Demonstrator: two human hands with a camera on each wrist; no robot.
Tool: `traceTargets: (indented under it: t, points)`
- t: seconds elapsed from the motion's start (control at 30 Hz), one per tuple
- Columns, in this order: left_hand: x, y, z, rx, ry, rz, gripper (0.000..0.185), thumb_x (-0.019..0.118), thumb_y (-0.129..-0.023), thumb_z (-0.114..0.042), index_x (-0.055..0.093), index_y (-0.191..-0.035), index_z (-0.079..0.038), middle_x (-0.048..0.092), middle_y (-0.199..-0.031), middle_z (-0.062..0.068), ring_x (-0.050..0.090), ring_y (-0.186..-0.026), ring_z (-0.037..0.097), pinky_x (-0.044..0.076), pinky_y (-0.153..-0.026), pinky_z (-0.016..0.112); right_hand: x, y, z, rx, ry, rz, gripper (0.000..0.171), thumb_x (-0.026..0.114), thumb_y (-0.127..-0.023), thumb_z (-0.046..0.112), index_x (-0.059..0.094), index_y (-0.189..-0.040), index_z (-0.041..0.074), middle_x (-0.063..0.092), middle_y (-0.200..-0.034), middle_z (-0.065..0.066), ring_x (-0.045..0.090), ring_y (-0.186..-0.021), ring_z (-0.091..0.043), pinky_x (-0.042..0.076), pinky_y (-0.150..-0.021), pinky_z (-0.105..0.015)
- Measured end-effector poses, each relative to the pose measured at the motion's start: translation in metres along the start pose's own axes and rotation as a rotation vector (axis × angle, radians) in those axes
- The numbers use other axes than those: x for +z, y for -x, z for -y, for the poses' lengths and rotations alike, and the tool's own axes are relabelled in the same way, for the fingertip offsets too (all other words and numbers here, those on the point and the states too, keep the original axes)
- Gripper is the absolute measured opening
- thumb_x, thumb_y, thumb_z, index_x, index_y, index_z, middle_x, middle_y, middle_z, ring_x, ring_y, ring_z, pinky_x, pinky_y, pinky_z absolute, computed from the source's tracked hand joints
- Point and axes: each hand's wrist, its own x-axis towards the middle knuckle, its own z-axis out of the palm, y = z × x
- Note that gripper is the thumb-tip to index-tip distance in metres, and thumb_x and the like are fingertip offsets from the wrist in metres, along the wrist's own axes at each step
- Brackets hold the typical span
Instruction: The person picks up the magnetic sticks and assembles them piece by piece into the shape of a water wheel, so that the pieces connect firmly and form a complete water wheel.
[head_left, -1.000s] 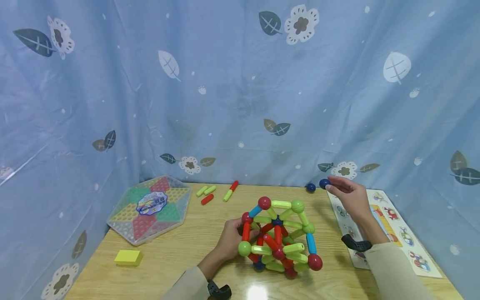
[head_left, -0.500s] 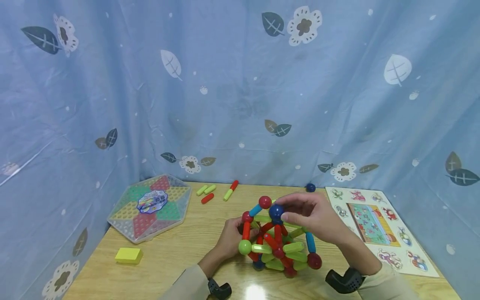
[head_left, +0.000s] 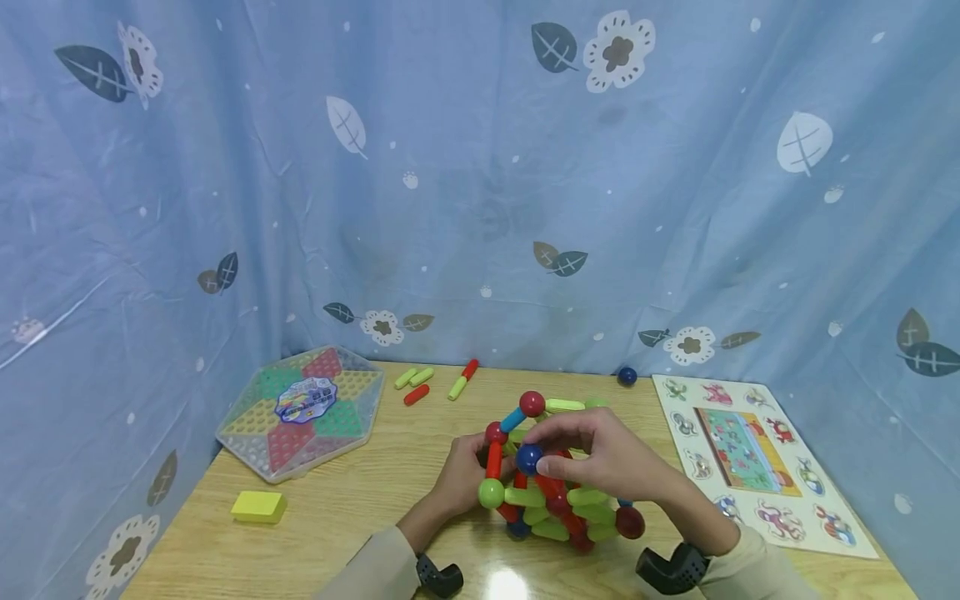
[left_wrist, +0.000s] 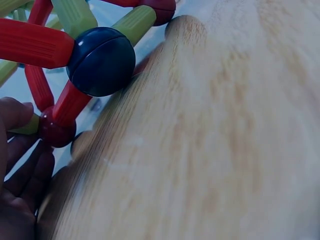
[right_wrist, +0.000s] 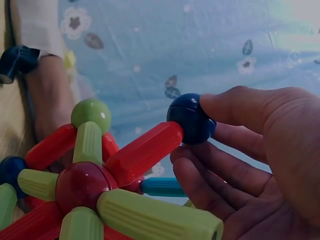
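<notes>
A structure of magnetic rods and balls (head_left: 525,497), in red, green and blue, stands on the table in front of me. My left hand (head_left: 459,477) holds its left side; in the left wrist view the thumb and fingers are around a short green rod (left_wrist: 27,126) beside a dark red ball (left_wrist: 56,129). Between thumb and fingers, my right hand (head_left: 611,460) pinches a dark blue ball (right_wrist: 189,119). That ball sits at the tip of a red rod (right_wrist: 145,152) rising from another red ball (right_wrist: 84,186). In the head view the right hand covers the structure's upper right.
Loose green rods (head_left: 422,377) and red rods (head_left: 417,395) lie at the back, with a spare blue ball (head_left: 627,377) farther right. A hexagonal board (head_left: 300,417) and a yellow block (head_left: 258,507) are on the left, a picture puzzle board (head_left: 750,398) on the right.
My right hand has carried the blue ball from the back right to the structure, then lower and left onto a red rod. The left hand has kept its hold.
</notes>
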Motion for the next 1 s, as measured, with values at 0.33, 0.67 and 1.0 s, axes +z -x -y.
traceTargets:
  t: [0.33, 0.67, 1.0]
  points:
    - [-0.001, 0.0, 0.0, -0.019, 0.009, -0.015, 0.013, 0.082, -0.1, -0.02, 0.079, -0.108, -0.009, 0.081, -0.096, 0.005, 0.07, -0.089, 0.006, 0.057, -0.084, 0.022, -0.006, 0.008, -0.005, -0.042, -0.045, -0.033, 0.029, 0.071, -0.105, 0.006, 0.074, -0.133, 0.003, 0.079, -0.127, -0.01, 0.078, -0.11, -0.017, 0.064, -0.095, -0.032]
    - [0.001, -0.002, -0.001, -0.007, 0.011, -0.011, 0.014, 0.081, -0.101, -0.02, 0.08, -0.109, -0.009, 0.082, -0.098, 0.006, 0.071, -0.088, 0.006, 0.058, -0.083, 0.023, -0.054, 0.064, -0.043, -0.156, -0.227, -0.153, 0.043, 0.056, -0.1, -0.02, 0.066, -0.14, -0.008, 0.077, -0.134, -0.011, 0.075, -0.12, -0.02, 0.063, -0.099, -0.033]
    - [-0.001, 0.001, -0.001, 0.0, 0.01, -0.041, 0.013, 0.082, -0.1, -0.019, 0.08, -0.106, -0.008, 0.08, -0.093, 0.006, 0.067, -0.084, 0.005, 0.056, -0.08, 0.022, -0.112, 0.113, -0.129, -0.047, -0.221, -0.43, 0.039, 0.051, -0.107, -0.016, 0.054, -0.146, -0.018, 0.077, -0.136, -0.001, 0.075, -0.122, -0.012, 0.058, -0.103, -0.022]
